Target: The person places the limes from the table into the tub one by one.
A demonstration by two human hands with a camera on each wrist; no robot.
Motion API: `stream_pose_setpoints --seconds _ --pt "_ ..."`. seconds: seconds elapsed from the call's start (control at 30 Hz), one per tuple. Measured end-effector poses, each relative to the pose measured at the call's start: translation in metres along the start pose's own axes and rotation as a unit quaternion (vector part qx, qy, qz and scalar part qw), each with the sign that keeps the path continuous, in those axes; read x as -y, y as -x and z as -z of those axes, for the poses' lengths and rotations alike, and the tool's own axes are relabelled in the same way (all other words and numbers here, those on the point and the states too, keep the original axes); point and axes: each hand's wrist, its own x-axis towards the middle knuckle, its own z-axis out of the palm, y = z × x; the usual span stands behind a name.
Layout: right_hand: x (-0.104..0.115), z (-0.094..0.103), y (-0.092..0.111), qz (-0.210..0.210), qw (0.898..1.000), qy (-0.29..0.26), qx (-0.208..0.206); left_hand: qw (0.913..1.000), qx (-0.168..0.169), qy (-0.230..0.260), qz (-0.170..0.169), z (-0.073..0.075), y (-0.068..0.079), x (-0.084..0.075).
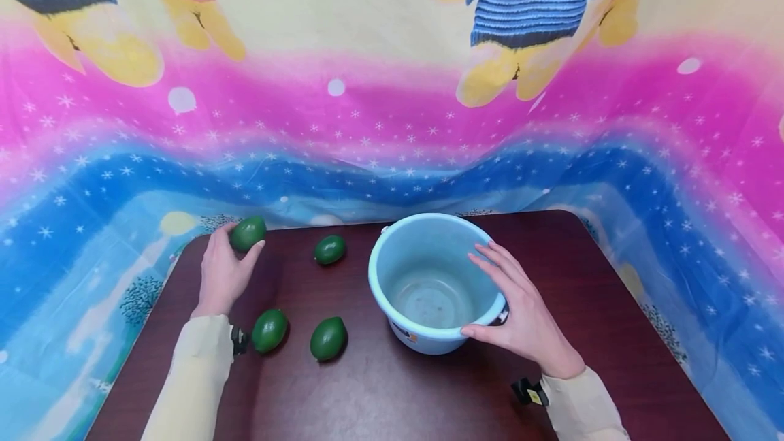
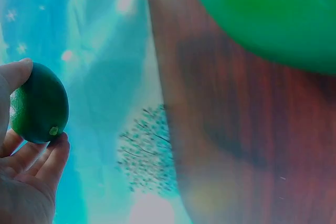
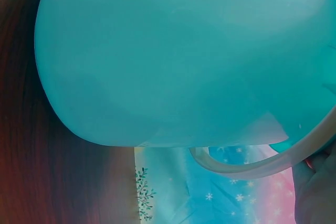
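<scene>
My left hand (image 1: 225,271) holds a dark green lime (image 1: 248,234) between thumb and fingertips, above the table's far left corner. In the left wrist view the same lime (image 2: 42,103) shows a small pale stem spot. My right hand (image 1: 520,305) grips the right side of a light blue bucket (image 1: 398,305), its fingers over the rim and its thumb at the front edge. The bucket stands upright, and no fruit shows inside it. Its pale handle (image 3: 257,169) hangs below the rim in the right wrist view.
Three more limes lie left of the bucket: a far lime (image 1: 330,250), a near left lime (image 1: 269,331) and a near middle lime (image 1: 328,339). The dark brown table (image 1: 380,400) ends at a patterned cloth (image 1: 367,121) behind and at both sides.
</scene>
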Motion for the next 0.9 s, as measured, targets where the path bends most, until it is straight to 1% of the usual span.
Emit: stream_pose_setpoints --seconds 0.17,0.43,0.57,0.7,0.9 --pt "-0.001 -0.001 0.000 -0.012 1.000 0.000 0.000 0.9993 -0.011 0.012 -0.033 0.000 -0.002 -0.016" --pt "-0.001 -0.001 0.001 -0.010 1.000 -0.002 0.003 0.9979 -0.014 0.018 -0.061 0.001 -0.004 -0.038" --pt "0.000 0.000 0.000 -0.012 1.000 0.000 0.005 0.9963 -0.015 0.029 -0.080 0.002 -0.004 -0.049" --pt "0.000 0.000 0.000 -0.012 1.000 -0.001 0.004 0.9942 -0.021 0.038 -0.098 0.002 -0.005 -0.057" --pt "-0.001 -0.001 0.001 -0.018 1.000 -0.006 -0.001 0.9934 -0.022 0.041 -0.104 0.002 -0.005 -0.064"
